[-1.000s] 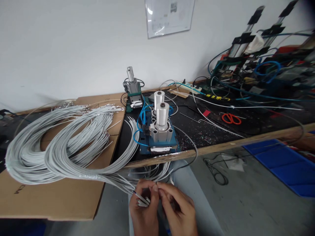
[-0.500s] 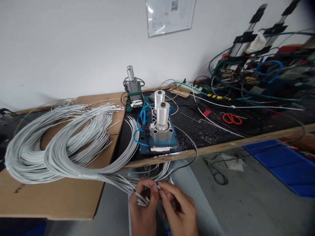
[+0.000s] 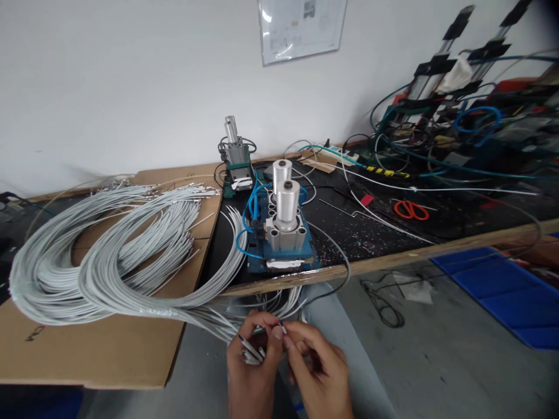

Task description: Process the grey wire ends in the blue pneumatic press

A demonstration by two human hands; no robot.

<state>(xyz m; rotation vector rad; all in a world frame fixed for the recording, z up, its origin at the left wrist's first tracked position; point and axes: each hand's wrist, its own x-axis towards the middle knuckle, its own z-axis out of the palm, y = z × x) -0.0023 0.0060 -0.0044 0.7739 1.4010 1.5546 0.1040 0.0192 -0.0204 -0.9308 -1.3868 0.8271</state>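
Observation:
Large looped bundles of grey cable lie on a cardboard sheet at the left of the bench; their ends trail off the front edge toward me. My left hand is closed on a few of these cable ends below the bench edge. My right hand pinches one thin wire end at thumb and forefinger, touching the left hand's fingertips. Just above the hands, on the bench, stands a blue pneumatic press with two silver cylinders.
A smaller green press stands behind the blue one. Orange scissors, a power strip and tangled hoses and machines fill the black bench to the right. Blue bins sit on the floor at right.
Both hands have risen slightly toward the bench edge. The right hand's pinch now shows a wire tip above the fingertips. Cables and machines have not moved.

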